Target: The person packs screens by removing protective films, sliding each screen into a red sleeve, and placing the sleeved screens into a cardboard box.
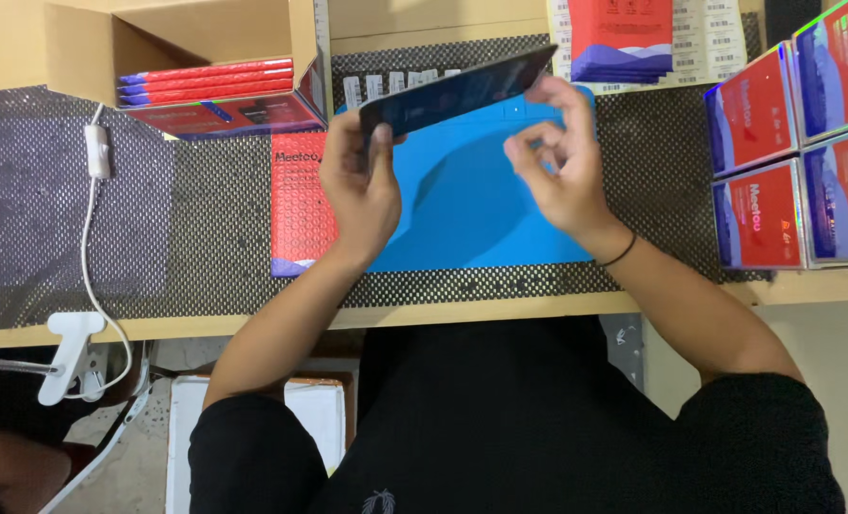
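Item in hand: one dark tablet, thin, flat and glossy, held tilted above a blue mat so its long edge runs from lower left to upper right; its face looks near black with a faint bluish sheen. The left hand grips the tablet's lower left end, fingers wrapped round the edge. The right hand is at the upper right end, fingertips touching the corner, thumb and forefinger curled close together just below it; a thin black band sits on that wrist. Beneath the mat: a dark mesh table cover. Left of the mat, partly under it: a red padded envelope. Upper left: an open cardboard box holding red and blue cartons. Right edge: more red cartons, laid side by side.
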